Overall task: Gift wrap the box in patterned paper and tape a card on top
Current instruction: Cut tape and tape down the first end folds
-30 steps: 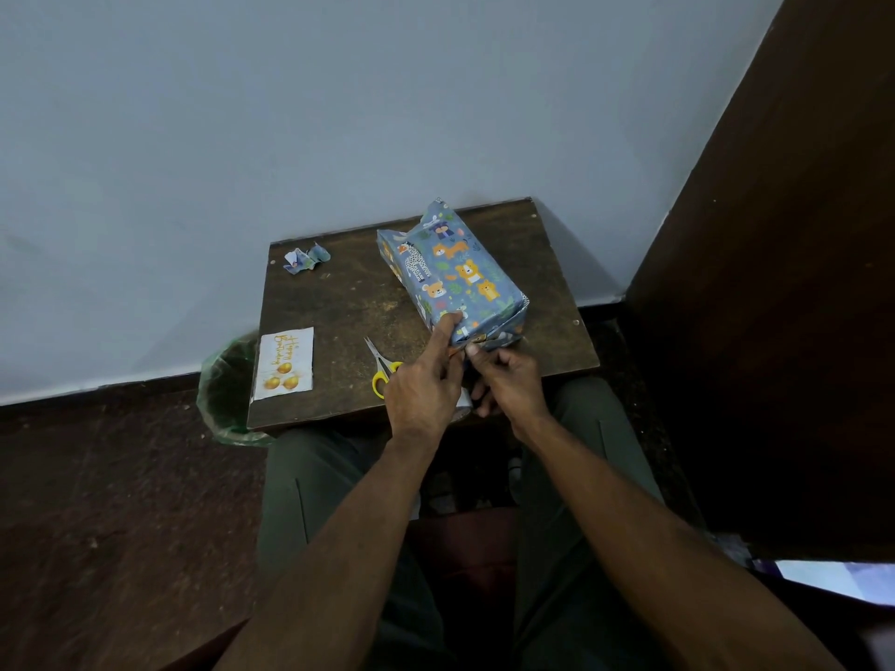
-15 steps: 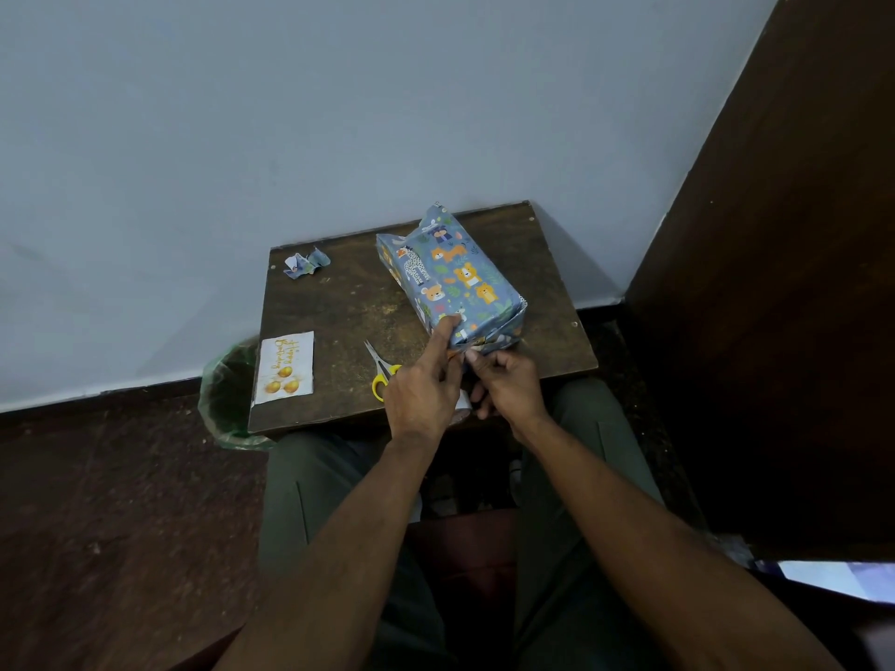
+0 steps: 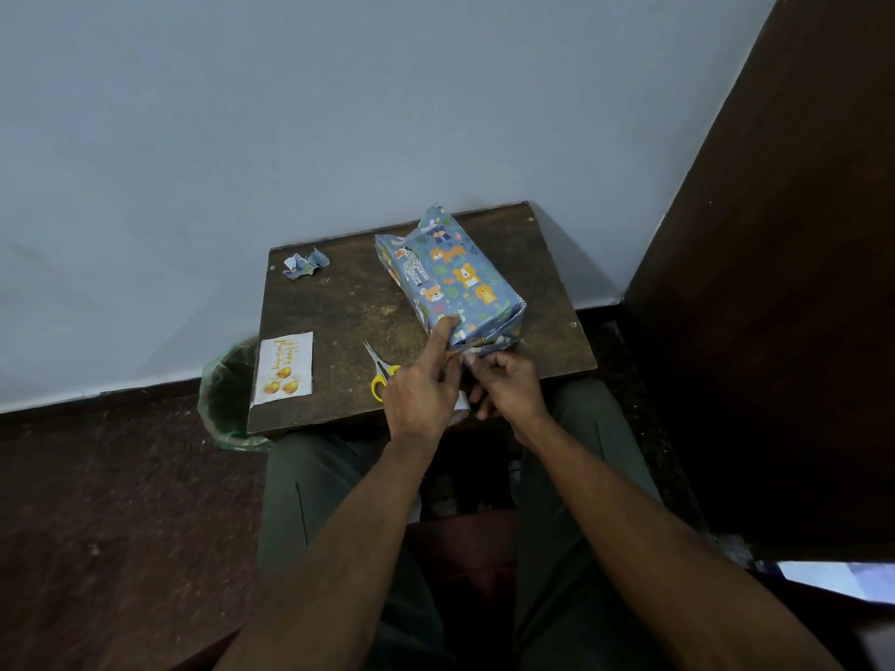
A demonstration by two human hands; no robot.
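A box wrapped in blue paper with cartoon animals [image 3: 450,278] lies at an angle on the right half of a small dark wooden table [image 3: 348,312]. My left hand [image 3: 421,385] is at the box's near end, its forefinger stretched up onto the top edge and pressing there. Touching that same near end from below, my right hand [image 3: 503,385] has its fingers curled and pinches the folded paper flap; a white roll, probably tape, shows beneath it. A white birthday card [image 3: 285,368] with gold balloons lies at the table's near left corner.
Yellow-handled scissors [image 3: 380,372] lie on the table just left of my left hand. A crumpled scrap of the blue paper [image 3: 305,263] sits at the far left corner. A green-lined bin [image 3: 225,394] stands on the floor to the left. A dark wooden panel rises at right.
Both hands stay at the near end of the box. The box and hands have barely shifted; the view has tilted slightly.
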